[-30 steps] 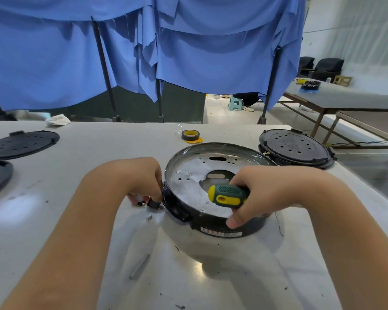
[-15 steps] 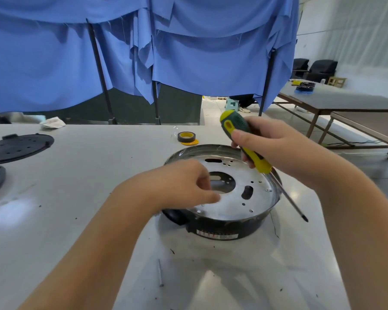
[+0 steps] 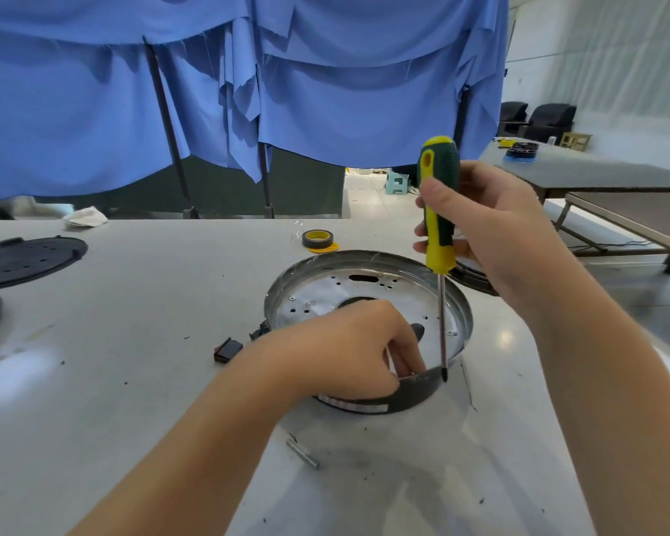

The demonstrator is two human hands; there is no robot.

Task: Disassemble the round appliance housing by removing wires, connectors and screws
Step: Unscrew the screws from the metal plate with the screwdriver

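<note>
Nearest the camera, at six o'clock on the white table (image 3: pixel 132 342), a small metal pin (image 3: pixel 303 453) lay loose – probably a part already taken out. Just beyond it the left hand (image 3: pixel 349 353) gripped the near rim of the round appliance housing (image 3: pixel 368 299), fingers curled over the dark wall and steadying it. The housing sat at the table's centre, its perforated metal plate bare, with no wires visible inside. At its nine o'clock lay a small black connector block (image 3: pixel 228 350), apart from the wall. The right hand (image 3: pixel 484 234) was clenched round the green-and-yellow screwdriver (image 3: pixel 438 226), held nearly upright, its tip at the housing's near rim at about five o'clock. At least one screw head showed on the plate, so the work seemed partly done – wiring apparently out, screws remaining. Farther off, at twelve o'clock, stood a roll of tape (image 3: pixel 318 239); at ten o'clock, a black perforated lid (image 3: pixel 28 259).
</note>
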